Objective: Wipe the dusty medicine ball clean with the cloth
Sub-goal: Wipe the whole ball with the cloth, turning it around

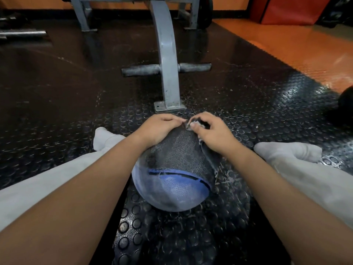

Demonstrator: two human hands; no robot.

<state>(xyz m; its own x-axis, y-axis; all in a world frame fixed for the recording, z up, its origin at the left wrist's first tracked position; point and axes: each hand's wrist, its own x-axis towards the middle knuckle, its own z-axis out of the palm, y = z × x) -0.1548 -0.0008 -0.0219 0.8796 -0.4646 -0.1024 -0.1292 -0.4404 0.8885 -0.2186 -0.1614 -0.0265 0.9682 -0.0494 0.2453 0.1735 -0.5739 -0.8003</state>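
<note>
A black and blue medicine ball (172, 180), dusty and textured, sits on the studded floor between my outstretched legs. My left hand (158, 129) lies over the ball's far upper left, its fingers bent along the top. My right hand (212, 133) is at the ball's far upper right and pinches a dark, grey-edged cloth (207, 155) between thumb and fingers. The cloth hangs down the ball's right side. The far side of the ball is hidden behind both hands.
A grey metal bench frame (168, 73) stands just beyond the ball, its foot plate (169, 107) close to my hands. My legs in light trousers and white socks lie to the left (107, 139) and right (286, 153). A dark round object (345, 100) sits at the right edge.
</note>
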